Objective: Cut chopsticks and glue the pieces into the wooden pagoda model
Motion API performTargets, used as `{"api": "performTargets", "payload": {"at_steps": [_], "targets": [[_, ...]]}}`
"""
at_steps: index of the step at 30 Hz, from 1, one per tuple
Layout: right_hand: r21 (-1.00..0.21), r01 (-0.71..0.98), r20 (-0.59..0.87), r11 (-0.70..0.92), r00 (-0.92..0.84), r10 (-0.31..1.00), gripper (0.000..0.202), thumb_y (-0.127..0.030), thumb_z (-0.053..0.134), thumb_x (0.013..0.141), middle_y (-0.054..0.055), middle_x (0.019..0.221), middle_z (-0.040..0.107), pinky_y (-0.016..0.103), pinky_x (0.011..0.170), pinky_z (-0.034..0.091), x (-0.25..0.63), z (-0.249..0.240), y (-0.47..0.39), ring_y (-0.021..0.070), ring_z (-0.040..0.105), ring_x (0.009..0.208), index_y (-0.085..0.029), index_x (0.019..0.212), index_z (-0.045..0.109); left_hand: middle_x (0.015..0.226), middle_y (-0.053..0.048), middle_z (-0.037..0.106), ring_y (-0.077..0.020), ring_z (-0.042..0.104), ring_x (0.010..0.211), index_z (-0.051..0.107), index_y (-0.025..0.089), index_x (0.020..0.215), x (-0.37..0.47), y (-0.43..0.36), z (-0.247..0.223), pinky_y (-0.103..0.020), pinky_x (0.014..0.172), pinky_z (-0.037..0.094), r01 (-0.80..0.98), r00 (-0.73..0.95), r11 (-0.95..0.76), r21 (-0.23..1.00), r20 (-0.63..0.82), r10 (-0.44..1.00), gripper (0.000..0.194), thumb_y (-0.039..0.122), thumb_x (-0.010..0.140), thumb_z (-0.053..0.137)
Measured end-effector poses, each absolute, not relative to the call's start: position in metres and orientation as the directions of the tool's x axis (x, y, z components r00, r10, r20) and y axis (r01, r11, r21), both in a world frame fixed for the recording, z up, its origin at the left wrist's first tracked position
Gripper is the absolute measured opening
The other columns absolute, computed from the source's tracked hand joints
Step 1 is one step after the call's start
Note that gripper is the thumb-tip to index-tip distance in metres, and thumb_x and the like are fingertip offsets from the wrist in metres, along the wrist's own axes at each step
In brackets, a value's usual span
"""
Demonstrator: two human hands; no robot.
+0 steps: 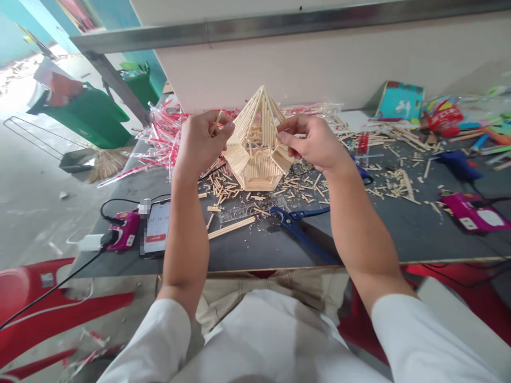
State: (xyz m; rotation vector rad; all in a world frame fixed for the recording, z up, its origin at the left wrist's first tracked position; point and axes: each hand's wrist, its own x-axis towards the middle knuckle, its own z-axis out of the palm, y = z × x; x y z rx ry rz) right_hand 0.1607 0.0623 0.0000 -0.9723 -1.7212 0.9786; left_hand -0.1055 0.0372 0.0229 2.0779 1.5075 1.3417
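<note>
A model house made of thin wooden sticks (255, 170), with a pointed roof and a flared base, stands upright on the table before me. At its left side, my left hand (203, 139) is closed, with a short wooden stick (216, 122) held between its fingers. My right hand (309, 139) pinches the right edge of the model's roof; its fingertips partly hide what they grip. Below the model lie some longer wooden sticks (232, 227) and a blue-handled cutter (297, 226).
Cut stick pieces (223, 189) litter the dark table (247, 255). Red-and-clear plastic wrappers (163, 141) pile at the back left. A phone (155, 229) and a purple power strip (124, 231) lie at left; another purple strip (475, 211) lies at right. Green bins (90, 114) stand on the floor.
</note>
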Motion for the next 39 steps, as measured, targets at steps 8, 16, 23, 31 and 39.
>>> {"api": "performTargets", "payload": {"at_steps": [8, 16, 23, 31, 39], "targets": [[-0.890, 0.212, 0.376, 0.404, -0.160, 0.913, 0.036, -0.053, 0.085, 0.080, 0.003, 0.075, 0.062, 0.026, 0.039, 0.039, 0.189, 0.011, 0.066, 0.0094, 0.051, 0.051, -0.021, 0.092, 0.071, 0.061, 0.000, 0.052, -0.0127, 0.044, 0.057, 0.069, 0.021, 0.083, -0.107, 0.039, 0.026, -0.028, 0.057, 0.038, 0.582, 0.044, -0.493, 0.646, 0.580, 0.813, 0.036, 0.044, 0.104, 0.050], [-0.884, 0.261, 0.380, 0.387, -0.079, 0.922, 0.034, -0.046, 0.086, 0.082, 0.004, 0.074, 0.065, 0.026, 0.043, 0.038, 0.208, 0.015, 0.066, 0.0092, 0.054, 0.052, -0.017, 0.095, 0.073, 0.064, 0.001, 0.046, -0.0130, 0.047, 0.060, 0.068, 0.023, 0.097, -0.107, 0.041, 0.022, -0.026, 0.057, 0.042, 0.539, 0.075, -0.516, 0.666, 0.572, 0.817, 0.020, 0.035, 0.102, 0.054], [-0.854, 0.255, 0.407, 0.453, -0.214, 0.888, 0.027, -0.042, 0.081, 0.087, 0.005, 0.083, 0.069, 0.026, 0.043, 0.041, 0.193, 0.018, 0.061, 0.0090, 0.054, 0.053, -0.019, 0.097, 0.074, 0.100, -0.005, 0.063, -0.0084, 0.061, 0.069, 0.074, 0.023, 0.103, -0.084, 0.019, 0.026, -0.024, 0.065, 0.052, 0.443, 0.209, -0.581, 0.683, 0.552, 0.807, 0.015, 0.025, 0.098, 0.059], [-0.821, 0.290, 0.396, 0.491, -0.328, 0.857, 0.026, -0.044, 0.080, 0.086, 0.003, 0.082, 0.069, 0.028, 0.050, 0.049, 0.184, 0.012, 0.064, 0.0115, 0.059, 0.057, -0.021, 0.095, 0.072, 0.071, -0.003, 0.065, -0.0122, 0.061, 0.070, 0.067, 0.017, 0.070, -0.020, 0.004, -0.002, -0.028, 0.067, 0.049, 0.400, 0.305, -0.577, 0.712, 0.490, 0.817, 0.031, 0.030, 0.098, 0.062], [-0.833, 0.271, 0.382, 0.482, -0.350, 0.856, 0.011, -0.030, 0.077, 0.090, 0.003, 0.082, 0.068, 0.029, 0.052, 0.048, 0.184, 0.014, 0.062, 0.0110, 0.057, 0.057, -0.021, 0.093, 0.071, 0.076, -0.005, 0.074, -0.0110, 0.068, 0.060, 0.072, 0.017, 0.083, 0.005, 0.009, -0.042, -0.023, 0.057, 0.054, 0.049, 0.097, -0.240, 0.970, 0.235, 0.967, 0.026, 0.039, 0.096, 0.066]]}}
